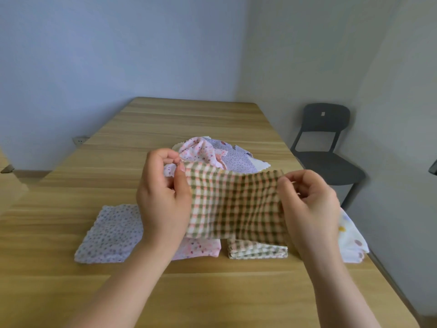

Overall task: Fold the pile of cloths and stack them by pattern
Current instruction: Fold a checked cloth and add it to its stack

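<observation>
While pinched between left hand (pixel 163 197), right hand (pixel 309 204), checked cloth (pixel 236 204)

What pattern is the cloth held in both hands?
The cloth is a green, pink and cream check; it shows best in the head view.

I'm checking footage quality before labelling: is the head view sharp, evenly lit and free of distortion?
Head view: soft, even light, no glare; the checked cloth held by the left hand and right hand reads slightly soft; wide-angle distortion bends the table edges; the chair is dim.
</observation>
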The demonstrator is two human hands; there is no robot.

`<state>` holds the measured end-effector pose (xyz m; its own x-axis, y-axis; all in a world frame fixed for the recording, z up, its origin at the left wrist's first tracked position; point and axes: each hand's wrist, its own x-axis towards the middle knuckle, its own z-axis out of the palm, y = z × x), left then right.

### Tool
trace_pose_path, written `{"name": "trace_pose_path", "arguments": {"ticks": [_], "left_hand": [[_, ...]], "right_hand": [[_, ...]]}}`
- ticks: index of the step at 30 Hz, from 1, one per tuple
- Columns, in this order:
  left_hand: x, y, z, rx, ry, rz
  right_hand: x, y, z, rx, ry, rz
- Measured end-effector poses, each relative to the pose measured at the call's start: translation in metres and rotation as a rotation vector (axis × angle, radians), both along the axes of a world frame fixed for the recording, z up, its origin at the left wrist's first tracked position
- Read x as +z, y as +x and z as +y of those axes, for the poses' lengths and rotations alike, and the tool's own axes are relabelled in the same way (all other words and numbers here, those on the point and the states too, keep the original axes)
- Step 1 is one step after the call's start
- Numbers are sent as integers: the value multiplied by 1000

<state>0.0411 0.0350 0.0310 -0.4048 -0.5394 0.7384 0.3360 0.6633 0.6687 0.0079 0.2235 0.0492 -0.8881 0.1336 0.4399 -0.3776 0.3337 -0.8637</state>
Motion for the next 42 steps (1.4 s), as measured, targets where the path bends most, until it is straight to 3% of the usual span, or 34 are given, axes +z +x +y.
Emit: {"name": "trace_pose_path", "arguments": {"ticks": [3, 7, 12, 26, 30, 33, 35, 39, 42], "left_hand": [[0, -2, 12, -48, -18, -19], [5, -1, 29, -157, 158, -98], [10, 0, 33, -323, 359, -123], [17, 6, 32, -501, 580, -191], [13, 3, 27, -472, 580, -187], [16, 1, 24, -470, 624, -162], [19, 1, 22, -494, 698, -151], [19, -4, 18, -523, 765, -129], [15, -6, 14, -486, 723, -134]], "right_hand": [[4, 10, -17, 178, -136, -94], [6, 17, -35, 316, -247, -150], [3, 18, -43, 339, -271, -141], [-1, 9, -41, 493, -180, -119], [-5, 3, -35, 450, -145, -117], [-14, -2, -28, 225, -121, -100], [-23, -6, -23, 148, -91, -176], [-28, -8, -22, 381, -217, -566], [-28, -5, -25, 456, -285, -586]]}}
